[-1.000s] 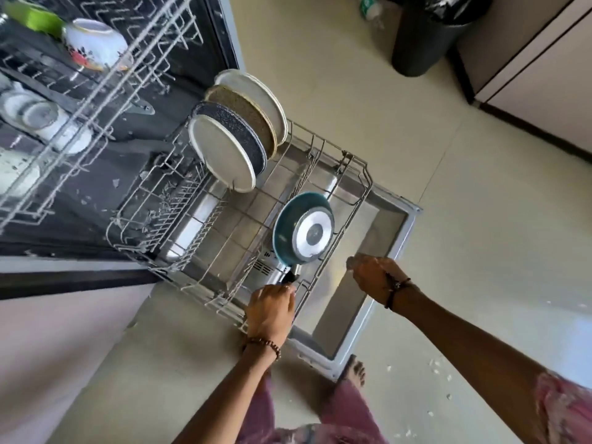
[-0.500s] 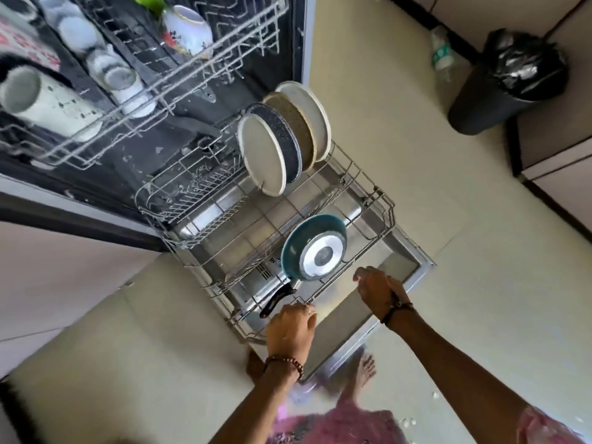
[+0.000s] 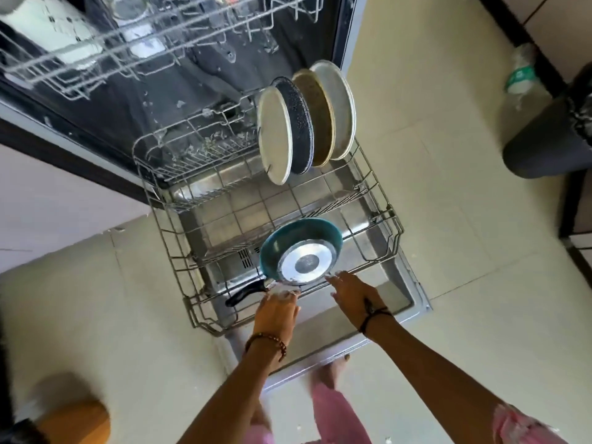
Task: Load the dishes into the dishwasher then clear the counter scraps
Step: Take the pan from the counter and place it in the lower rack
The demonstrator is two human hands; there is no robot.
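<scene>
The lower rack [image 3: 388,218] is pulled out over the open dishwasher door [image 3: 404,303]. Several plates [image 3: 276,139] stand on edge at its far right. A teal frying pan [image 3: 301,248] leans at the rack's front with its silver base facing me and its black handle [image 3: 245,294] pointing left. My left hand [image 3: 277,312] has its fingers curled over the rack's front rail, just below the pan. My right hand [image 3: 350,294] rests beside it with its fingers spread, fingertips touching the rail under the pan's rim.
The upper rack [image 3: 96,52] holds cups and a white jug at top left. A black bin [image 3: 544,139] and a plastic bottle [image 3: 520,75] stand on the tiled floor to the right. A wooden object [image 3: 75,419] sits at bottom left. My feet are by the door's edge.
My left hand let go of the pan's handle and moved onto the rack's front rail. My right hand came in closer to the pan. The pan stays leaning in the rack.
</scene>
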